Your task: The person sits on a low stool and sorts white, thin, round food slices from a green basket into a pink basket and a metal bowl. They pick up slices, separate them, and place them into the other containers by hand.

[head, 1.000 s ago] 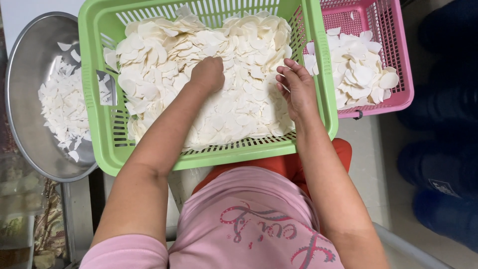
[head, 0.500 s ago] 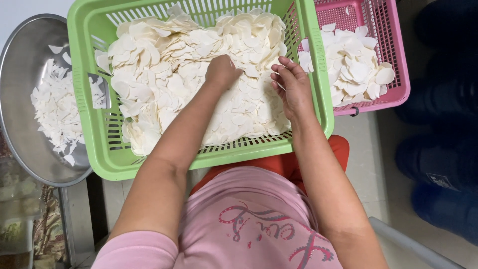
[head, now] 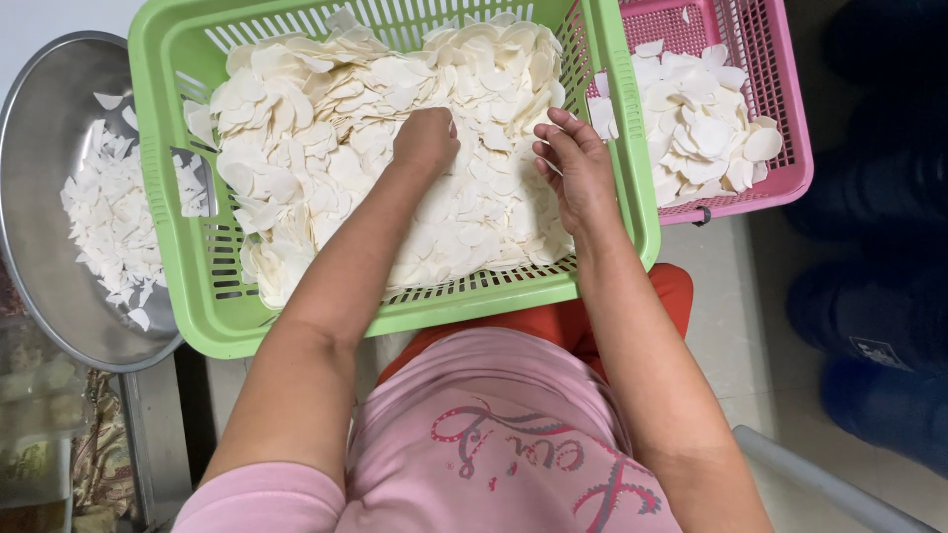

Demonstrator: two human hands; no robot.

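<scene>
A green plastic basket (head: 602, 128) sits in front of me, heaped with thin white round slices (head: 326, 109). My left hand (head: 427, 138) is buried knuckles-up in the middle of the heap, fingers closed into the slices. My right hand (head: 578, 163) rests at the heap's right side by the basket wall, fingers curled around a thin slice. Both forearms reach in over the basket's near rim.
A pink basket (head: 795, 158) with more white slices stands touching the green one on the right. A large metal bowl (head: 39, 266) holding broken white pieces is on the left. Dark blue containers (head: 879, 326) stand at the right on the floor.
My left hand has slid to the right through the heap, closer to my right hand. The right hand has stayed near the basket's right wall.
</scene>
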